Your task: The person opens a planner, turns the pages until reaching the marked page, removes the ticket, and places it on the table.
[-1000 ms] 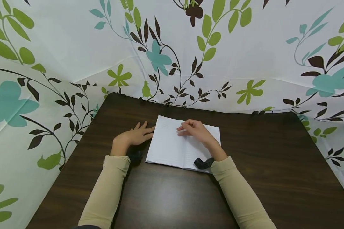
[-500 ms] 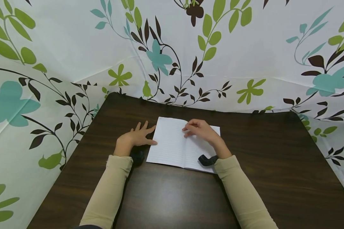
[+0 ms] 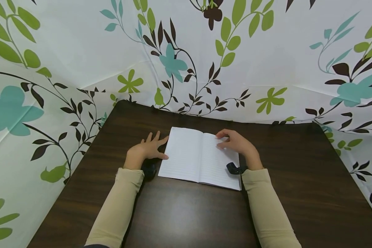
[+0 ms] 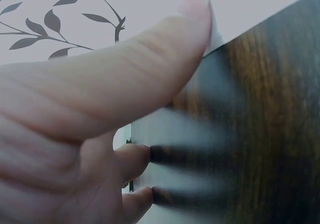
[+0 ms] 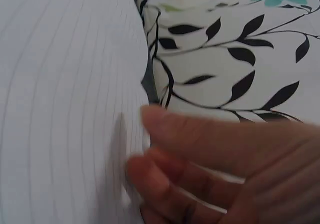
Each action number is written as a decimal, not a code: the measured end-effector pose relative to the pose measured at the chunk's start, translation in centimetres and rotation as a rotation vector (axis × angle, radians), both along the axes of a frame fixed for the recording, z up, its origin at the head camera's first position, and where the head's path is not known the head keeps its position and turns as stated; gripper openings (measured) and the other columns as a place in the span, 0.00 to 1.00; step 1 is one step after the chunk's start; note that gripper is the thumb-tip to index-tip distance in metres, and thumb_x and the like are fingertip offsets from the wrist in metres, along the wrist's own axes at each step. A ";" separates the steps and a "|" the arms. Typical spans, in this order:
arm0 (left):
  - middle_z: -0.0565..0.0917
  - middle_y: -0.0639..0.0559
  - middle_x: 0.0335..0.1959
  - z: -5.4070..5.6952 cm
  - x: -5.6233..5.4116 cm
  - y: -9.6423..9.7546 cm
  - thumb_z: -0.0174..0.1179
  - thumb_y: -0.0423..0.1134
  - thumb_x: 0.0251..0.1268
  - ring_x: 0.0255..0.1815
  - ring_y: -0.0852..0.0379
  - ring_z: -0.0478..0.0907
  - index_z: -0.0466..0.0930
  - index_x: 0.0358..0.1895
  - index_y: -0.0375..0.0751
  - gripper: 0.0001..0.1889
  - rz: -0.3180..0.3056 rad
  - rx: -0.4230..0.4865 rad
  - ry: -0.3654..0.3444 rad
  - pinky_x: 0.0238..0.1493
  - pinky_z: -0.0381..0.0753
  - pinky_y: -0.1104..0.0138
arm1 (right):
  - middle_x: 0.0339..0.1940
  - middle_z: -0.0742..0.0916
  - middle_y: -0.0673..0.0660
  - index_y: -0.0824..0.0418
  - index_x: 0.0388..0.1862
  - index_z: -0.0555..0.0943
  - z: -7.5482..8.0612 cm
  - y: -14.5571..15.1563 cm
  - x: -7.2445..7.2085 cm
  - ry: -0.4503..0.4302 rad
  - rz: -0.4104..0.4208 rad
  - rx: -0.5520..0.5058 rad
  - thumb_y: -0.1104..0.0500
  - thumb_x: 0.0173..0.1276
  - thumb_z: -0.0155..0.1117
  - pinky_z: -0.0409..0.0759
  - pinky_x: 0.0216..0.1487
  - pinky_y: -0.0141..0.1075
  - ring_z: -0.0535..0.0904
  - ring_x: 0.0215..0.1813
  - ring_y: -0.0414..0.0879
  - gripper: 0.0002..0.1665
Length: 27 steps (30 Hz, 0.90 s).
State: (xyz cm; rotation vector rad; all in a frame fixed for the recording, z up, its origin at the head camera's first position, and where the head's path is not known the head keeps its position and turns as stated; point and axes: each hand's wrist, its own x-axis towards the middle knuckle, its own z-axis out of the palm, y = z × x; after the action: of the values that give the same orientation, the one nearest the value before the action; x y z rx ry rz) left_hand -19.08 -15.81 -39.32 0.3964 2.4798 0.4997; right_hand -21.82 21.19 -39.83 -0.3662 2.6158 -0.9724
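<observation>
An open notebook (image 3: 183,155) with lined white pages lies on the dark wooden table. At its left edge is my left hand (image 3: 145,150), fingers spread on the tabletop; in the left wrist view the thumb (image 4: 150,64) reaches the notebook's edge. Over the upper part of the right page hovers my right hand (image 3: 235,143), its fingers loosely bent with nothing between them. The right wrist view shows these fingertips (image 5: 160,121) close over the ruled lines of the page (image 5: 65,109); whether they touch the paper I cannot tell.
The dark wooden table (image 3: 186,213) stretches out around the notebook. A white cloth with leaf and flower prints (image 3: 186,69) hangs behind and beside it. Black wrist devices (image 3: 235,168) sit at both wrists, the right one over the page.
My right hand has moved right, from near the notebook's middle fold across the right page. The left hand has shifted slightly right and its thumb has spread out to the notebook's edge.
</observation>
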 end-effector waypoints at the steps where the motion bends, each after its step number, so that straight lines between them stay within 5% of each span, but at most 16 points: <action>1: 0.32 0.32 0.86 0.0 0.0 0.0 0.63 0.56 0.73 0.85 0.26 0.26 0.41 0.87 0.48 0.50 0.000 0.001 0.000 0.80 0.36 0.29 | 0.67 0.82 0.66 0.62 0.65 0.79 0.0 0.2 0.0 0.010 -0.010 0.040 0.60 0.70 0.72 0.76 0.70 0.57 0.79 0.65 0.61 0.26; 7: 0.31 0.32 0.86 -0.1 0.0 0.1 0.63 0.56 0.74 0.86 0.27 0.26 0.41 0.87 0.48 0.50 -0.003 -0.002 -0.002 0.81 0.36 0.29 | 0.67 0.77 0.70 0.67 0.68 0.76 0.1 0.5 0.5 0.040 -0.069 0.188 0.59 0.68 0.75 0.77 0.66 0.57 0.78 0.60 0.61 0.32; 16: 0.31 0.33 0.86 0.0 0.1 0.2 0.63 0.55 0.74 0.86 0.27 0.26 0.41 0.87 0.49 0.49 0.000 0.000 -0.008 0.81 0.36 0.29 | 0.66 0.74 0.71 0.67 0.64 0.76 0.1 0.2 0.8 0.057 -0.119 0.237 0.60 0.66 0.77 0.78 0.65 0.56 0.77 0.60 0.61 0.31; 23: 0.31 0.33 0.86 0.1 0.1 0.2 0.62 0.56 0.74 0.86 0.27 0.26 0.41 0.87 0.49 0.49 0.006 -0.005 -0.008 0.81 0.36 0.29 | 0.61 0.76 0.69 0.66 0.56 0.77 0.2 0.3 0.6 0.055 -0.138 0.253 0.59 0.66 0.77 0.79 0.58 0.54 0.76 0.55 0.59 0.25; 27: 0.31 0.32 0.86 0.1 0.0 0.2 0.62 0.56 0.74 0.85 0.26 0.26 0.41 0.87 0.48 0.49 0.002 -0.014 -0.006 0.80 0.36 0.29 | 0.49 0.82 0.65 0.65 0.48 0.79 0.2 0.6 0.5 0.074 -0.137 0.244 0.62 0.68 0.75 0.79 0.49 0.47 0.77 0.49 0.56 0.16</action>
State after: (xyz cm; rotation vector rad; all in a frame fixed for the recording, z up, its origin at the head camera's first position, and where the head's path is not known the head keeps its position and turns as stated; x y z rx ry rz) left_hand -19.05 -15.60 -39.22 0.3861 2.4771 0.4838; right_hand -21.32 21.80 -39.67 -0.1667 2.8167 -0.6785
